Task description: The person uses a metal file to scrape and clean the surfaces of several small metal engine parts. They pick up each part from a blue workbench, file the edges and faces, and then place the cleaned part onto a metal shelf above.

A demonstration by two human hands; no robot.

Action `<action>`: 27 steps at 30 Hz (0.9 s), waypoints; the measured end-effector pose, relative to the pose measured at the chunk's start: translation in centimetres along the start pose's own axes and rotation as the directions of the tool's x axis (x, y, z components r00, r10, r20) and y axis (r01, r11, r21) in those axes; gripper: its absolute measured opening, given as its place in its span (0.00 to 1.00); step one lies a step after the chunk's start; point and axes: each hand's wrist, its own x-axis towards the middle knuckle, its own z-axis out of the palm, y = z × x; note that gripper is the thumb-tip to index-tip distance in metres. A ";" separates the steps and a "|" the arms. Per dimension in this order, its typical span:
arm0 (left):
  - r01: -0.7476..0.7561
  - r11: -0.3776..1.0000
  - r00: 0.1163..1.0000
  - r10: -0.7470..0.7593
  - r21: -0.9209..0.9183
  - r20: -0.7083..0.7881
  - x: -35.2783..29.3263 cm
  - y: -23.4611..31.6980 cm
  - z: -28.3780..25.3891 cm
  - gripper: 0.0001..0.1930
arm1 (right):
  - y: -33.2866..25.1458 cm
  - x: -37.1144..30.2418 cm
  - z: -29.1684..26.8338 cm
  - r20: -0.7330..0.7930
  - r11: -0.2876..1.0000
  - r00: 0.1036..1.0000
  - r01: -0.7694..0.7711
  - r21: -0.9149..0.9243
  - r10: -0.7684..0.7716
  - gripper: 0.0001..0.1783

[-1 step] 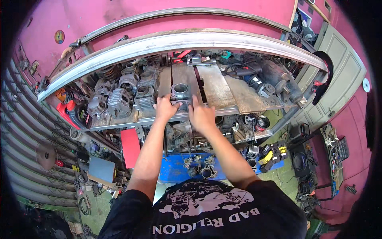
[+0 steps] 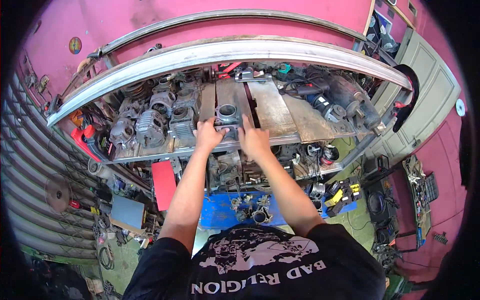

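Both the left hand (image 2: 209,136) and the right hand (image 2: 255,143) are at the near side of the cylinder (image 2: 227,113), about as close as each other, with a grey piece (image 2: 232,131) between them; I cannot tell if either grip is clamped on it or only resting there. The cylinder sits on the desk (image 2: 272,112), round hole up, so its long way seems to point up. Left of the cylinder, a block (image 2: 182,119) could get in the way, while a silver part (image 2: 253,76) lies well behind it.
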 end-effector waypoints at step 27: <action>-0.413 0.780 0.906 0.403 0.470 0.126 6.5 0.4 -1.0 0.30 | 4.2 -2.8 -6.4 0.030 0.987 0.987 0.157 0.018 -0.157 0.25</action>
